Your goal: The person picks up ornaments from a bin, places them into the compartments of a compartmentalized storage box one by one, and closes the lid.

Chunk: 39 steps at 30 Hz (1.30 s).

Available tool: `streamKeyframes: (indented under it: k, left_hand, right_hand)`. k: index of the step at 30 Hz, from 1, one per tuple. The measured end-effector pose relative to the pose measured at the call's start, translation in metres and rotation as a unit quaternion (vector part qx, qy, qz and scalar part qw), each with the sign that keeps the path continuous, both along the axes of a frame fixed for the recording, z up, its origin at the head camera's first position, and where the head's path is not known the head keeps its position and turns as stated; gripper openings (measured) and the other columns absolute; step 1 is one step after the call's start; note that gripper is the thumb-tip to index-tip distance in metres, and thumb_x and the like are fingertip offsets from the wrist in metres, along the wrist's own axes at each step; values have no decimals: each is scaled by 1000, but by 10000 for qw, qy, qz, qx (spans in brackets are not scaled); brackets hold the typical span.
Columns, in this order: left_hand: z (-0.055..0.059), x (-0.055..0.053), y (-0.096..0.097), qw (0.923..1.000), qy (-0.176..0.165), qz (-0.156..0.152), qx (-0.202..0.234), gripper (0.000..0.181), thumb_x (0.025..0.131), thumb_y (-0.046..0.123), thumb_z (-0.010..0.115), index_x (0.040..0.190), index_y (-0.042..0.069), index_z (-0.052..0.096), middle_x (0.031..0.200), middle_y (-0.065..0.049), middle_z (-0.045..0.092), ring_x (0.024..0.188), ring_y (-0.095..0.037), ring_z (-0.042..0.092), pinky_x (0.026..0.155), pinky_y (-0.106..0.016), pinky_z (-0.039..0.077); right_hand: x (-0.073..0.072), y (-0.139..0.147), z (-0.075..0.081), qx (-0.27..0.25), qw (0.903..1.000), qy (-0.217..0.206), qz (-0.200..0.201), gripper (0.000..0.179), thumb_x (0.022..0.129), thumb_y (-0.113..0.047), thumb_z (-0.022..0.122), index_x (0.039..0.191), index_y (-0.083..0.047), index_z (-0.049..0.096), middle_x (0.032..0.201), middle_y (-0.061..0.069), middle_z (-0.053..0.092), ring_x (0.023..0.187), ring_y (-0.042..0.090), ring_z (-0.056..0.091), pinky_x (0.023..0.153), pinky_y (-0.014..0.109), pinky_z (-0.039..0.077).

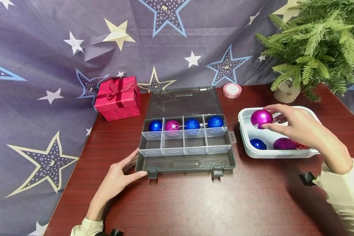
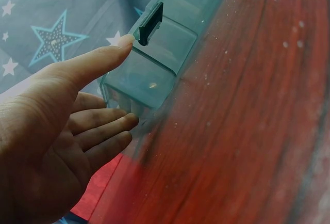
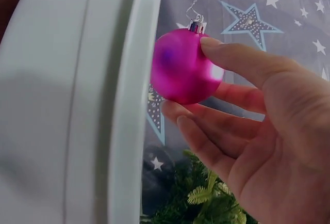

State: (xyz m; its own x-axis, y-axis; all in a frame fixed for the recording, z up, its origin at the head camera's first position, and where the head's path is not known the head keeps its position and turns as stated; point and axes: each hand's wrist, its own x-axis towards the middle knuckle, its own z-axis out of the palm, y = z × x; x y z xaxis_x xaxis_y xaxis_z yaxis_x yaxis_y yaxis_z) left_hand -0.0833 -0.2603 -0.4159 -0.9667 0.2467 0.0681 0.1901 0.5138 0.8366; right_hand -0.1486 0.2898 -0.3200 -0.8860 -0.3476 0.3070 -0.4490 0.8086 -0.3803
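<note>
My right hand [image 1: 299, 124] pinches a shiny magenta Christmas ball [image 1: 262, 118] between thumb and fingers, above the white tray [image 1: 280, 154]. In the right wrist view, the ball [image 3: 186, 66] shows a silver cap and wire loop. A blue ball [image 1: 258, 144], a purple ball [image 1: 284, 143] and a partly hidden red one [image 1: 301, 145] lie in the tray. My left hand [image 1: 118, 177] rests at the front left corner of a divided plastic box [image 1: 186, 167], thumb and fingers nearly straight. The box's back row holds blue and magenta balls, one per compartment.
The box's lid [image 1: 184, 103] leans back behind it. A red gift box [image 1: 118, 98] stands at the back left. A pink ribbon roll [image 1: 232, 90] lies behind the tray, and a small artificial tree [image 1: 315, 46] rises at the back right. A star-patterned cloth [image 1: 191, 42] hangs behind.
</note>
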Motion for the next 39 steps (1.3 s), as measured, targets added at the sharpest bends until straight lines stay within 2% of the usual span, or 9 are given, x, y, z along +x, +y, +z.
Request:
streamKeyframes:
  k: [4, 12, 16, 22, 28, 39]
  left_hand:
    - [0, 0, 0, 10000, 6, -4, -4, 84, 86, 25, 88, 157, 15, 46, 136, -8, 66, 126, -22, 62, 100, -13, 43]
    - [0, 1, -1, 10000, 0, 6, 0, 83, 86, 24, 88, 157, 15, 46, 136, -9, 66, 126, -23, 62, 100, -13, 43]
    - [0, 0, -1, 10000, 27, -10, 30, 83, 86, 23, 88, 157, 15, 46, 135, -9, 67, 126, -23, 62, 100, -13, 43]
    - [-1, 0, 0, 9999, 57, -40, 79, 83, 86, 22, 88, 157, 13, 46, 135, -10, 67, 126, -24, 62, 100, -13, 44]
    - [-1, -1, 0, 9999, 86, -50, 80, 83, 86, 22, 88, 157, 13, 46, 135, -10, 67, 125, -25, 62, 100, -13, 44]
    - [-1, -1, 0, 10000, 46, -26, 38, 83, 86, 22, 88, 157, 12, 46, 135, -10, 67, 125, -24, 62, 100, -13, 44]
  right_hand:
    - [0, -6, 3, 32, 10000, -42, 32, 52, 85, -19, 88, 130, -4, 67, 106, 12, 75, 92, 31, 74, 72, 39, 56]
    - [1, -23, 8, -49, 9993, -333, 133, 50, 90, -21, 83, 134, -5, 64, 116, 12, 72, 99, 31, 72, 81, 55, 55]
    - [0, -30, 9, -137, 9984, -471, 292, 51, 91, -19, 82, 136, -5, 62, 120, 14, 70, 101, 32, 71, 83, 55, 55]
    - [-4, -40, 6, -176, 9970, -424, 624, 49, 91, -16, 82, 135, -5, 63, 122, 14, 69, 101, 31, 71, 84, 54, 55]
    - [-7, -54, 6, -130, 9951, -563, 799, 48, 94, -20, 80, 136, -3, 61, 124, 16, 67, 103, 32, 70, 89, 55, 55]
    - [-11, -75, 1, -122, 9922, -564, 1101, 49, 92, -20, 82, 132, 0, 63, 119, 16, 69, 97, 29, 71, 87, 52, 56]
